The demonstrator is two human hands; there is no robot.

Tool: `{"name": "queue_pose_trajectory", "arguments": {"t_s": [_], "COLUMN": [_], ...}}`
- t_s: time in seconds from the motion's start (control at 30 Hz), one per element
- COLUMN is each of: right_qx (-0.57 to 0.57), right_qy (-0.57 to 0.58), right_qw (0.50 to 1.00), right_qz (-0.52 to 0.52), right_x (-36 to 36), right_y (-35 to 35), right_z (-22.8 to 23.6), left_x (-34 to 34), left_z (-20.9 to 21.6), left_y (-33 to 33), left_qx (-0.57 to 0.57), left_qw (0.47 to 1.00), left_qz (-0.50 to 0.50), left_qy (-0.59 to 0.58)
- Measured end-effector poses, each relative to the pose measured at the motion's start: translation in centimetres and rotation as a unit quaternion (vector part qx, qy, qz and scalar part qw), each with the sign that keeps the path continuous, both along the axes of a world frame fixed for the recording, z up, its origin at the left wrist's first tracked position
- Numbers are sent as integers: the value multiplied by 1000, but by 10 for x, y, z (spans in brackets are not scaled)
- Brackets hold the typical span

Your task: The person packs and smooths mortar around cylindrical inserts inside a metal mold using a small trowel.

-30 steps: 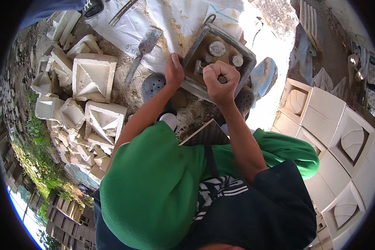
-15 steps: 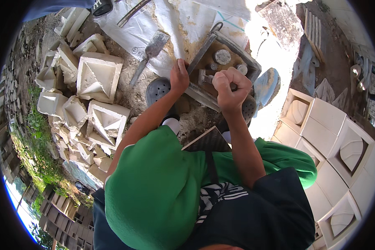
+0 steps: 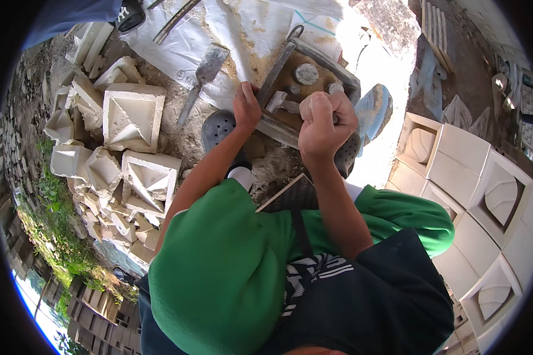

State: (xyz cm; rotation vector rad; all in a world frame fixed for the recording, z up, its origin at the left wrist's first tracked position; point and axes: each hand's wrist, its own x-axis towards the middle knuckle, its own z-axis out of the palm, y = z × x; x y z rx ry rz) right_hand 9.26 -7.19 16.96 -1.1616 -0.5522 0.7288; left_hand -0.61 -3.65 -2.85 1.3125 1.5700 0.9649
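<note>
A grey, dusty rectangular mould box (image 3: 278, 128) sits in front of me, filled with brown, sandy material. Several round grey pieces stand in it, the largest a cylinder (image 3: 305, 74) near the middle. My left hand (image 3: 247, 107) grips the box's near left corner, fingers along the outer wall. Above the box's near side my right hand (image 3: 327, 125) is closed in a fist round the handle of a hammer (image 3: 276, 101). The hammer's block-shaped head points left, over the box's near left part. My fist hides the end of the handle and some of the box's right side.
A trowel (image 3: 207, 68) lies on the white sheet (image 3: 243, 35) left of the box. Broken pale cast blocks (image 3: 134, 118) pile up at the left. Finished pale blocks (image 3: 459, 155) are stacked at the right. Another person's cap (image 3: 129, 16) shows at the upper left.
The view has shifted slightly, so the scene sits a little to the left. The hammer's head and handle show more clearly beside my right fist. My left hand stays at the box corner.
</note>
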Motion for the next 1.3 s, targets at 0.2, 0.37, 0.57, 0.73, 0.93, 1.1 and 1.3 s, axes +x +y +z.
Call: {"name": "queue_pose_trajectory", "arguments": {"t_s": [0.2,0.37,0.57,0.73,0.93,1.1,1.3], "right_qx": [-26,26,56,95,20,69,102], "right_qy": [-114,-171,-157,-34,-110,-130,-77], "right_qw": [991,980,983,994,987,948,944], "right_qz": [60,100,75,35,111,283,304], "right_x": [-11,-15,-17,-17,8,42,55], "right_y": [-9,-16,-21,-17,-17,-7,-15], "right_z": [-9,-9,-19,-18,-26,-7,19], "left_x": [-3,-4,-4,-5,-2,-2,-2], "left_z": [2,7,2,-7,0,5,4], "left_y": [3,4,-2,2,-1,2,1], "left_qx": [3,-7,-14,-42,-16,-31,-8], "left_qw": [1000,1000,1000,999,1000,999,1000], "left_qz": [3,12,7,13,9,1,10], "left_qy": [-4,1,-15,-20,-21,-22,-19]}}
